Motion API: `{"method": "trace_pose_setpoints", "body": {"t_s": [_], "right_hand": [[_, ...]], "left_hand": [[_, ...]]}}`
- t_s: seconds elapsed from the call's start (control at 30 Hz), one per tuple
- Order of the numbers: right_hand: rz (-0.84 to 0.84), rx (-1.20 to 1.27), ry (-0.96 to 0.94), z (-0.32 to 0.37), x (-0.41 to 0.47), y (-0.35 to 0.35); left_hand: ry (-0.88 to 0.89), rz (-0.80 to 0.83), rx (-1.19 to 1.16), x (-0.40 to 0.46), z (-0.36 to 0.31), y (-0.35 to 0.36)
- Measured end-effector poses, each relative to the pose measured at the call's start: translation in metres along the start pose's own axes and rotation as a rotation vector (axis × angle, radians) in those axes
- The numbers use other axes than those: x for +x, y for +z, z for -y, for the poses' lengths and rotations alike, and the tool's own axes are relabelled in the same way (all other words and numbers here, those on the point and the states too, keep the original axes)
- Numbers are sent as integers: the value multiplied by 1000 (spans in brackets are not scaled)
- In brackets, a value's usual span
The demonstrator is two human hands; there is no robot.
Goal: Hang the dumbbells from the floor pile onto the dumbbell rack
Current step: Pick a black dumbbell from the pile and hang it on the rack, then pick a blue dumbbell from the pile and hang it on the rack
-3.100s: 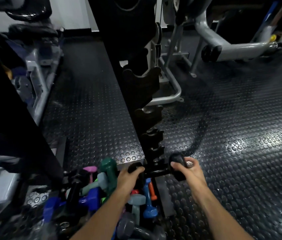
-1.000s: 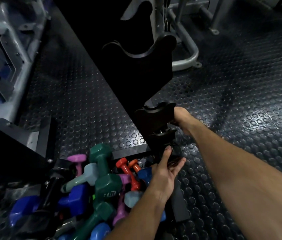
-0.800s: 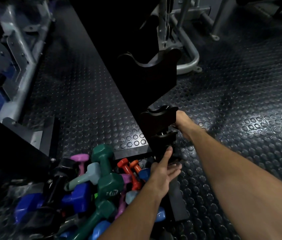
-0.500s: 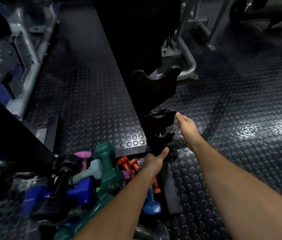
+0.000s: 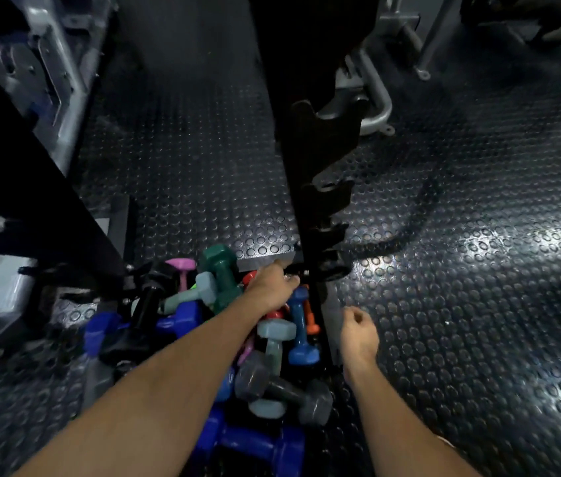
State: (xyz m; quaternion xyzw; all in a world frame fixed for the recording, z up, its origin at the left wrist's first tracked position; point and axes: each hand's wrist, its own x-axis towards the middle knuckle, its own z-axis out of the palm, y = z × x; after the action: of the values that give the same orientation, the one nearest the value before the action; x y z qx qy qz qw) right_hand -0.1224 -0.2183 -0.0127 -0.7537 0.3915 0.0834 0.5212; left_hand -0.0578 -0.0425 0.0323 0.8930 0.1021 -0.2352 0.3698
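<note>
Dumbbell (image 5: 327, 270), black, now sits on the lowest rack (image 5: 320, 201) cradle, just past the left hand (image 5: 273, 287) whose fingertips still touch its near end; right hand (image 5: 358, 330) has let go and pulled back, loosely curled, empty. One hung; floor pile (image 5: 220, 325) under the left forearm is next.
</note>
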Motion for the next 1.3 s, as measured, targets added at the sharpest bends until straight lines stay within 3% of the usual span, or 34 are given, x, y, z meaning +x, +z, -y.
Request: {"method": "trace_pose_setpoints", "body": {"t_s": [0.13, 0.27, 0.47, 0.73, 0.97, 1.13, 1.3], "right_hand": [[98, -42, -23, -32, -36, 11], [69, -161, -125, -56, -75, 13], [45, -208, -175, -103, -132, 5], [95, -341, -170, -131, -154, -7], [174, -435, 122, -154, -146, -10], [348, -340, 315, -161, -139, 0], [436, -290, 384, -162, -126, 8]], "left_hand": [[159, -73, 105, -17, 16, -14], [274, -162, 38, -51, 34, -21], [296, -89, 123, -117, 73, 0], [68, -184, -2, -173, 118, 18], [-320, -244, 30, -211, 166, 41], [-360, -239, 169, -204, 169, 62], [-469, -149, 242, -195, 176, 73]]}}
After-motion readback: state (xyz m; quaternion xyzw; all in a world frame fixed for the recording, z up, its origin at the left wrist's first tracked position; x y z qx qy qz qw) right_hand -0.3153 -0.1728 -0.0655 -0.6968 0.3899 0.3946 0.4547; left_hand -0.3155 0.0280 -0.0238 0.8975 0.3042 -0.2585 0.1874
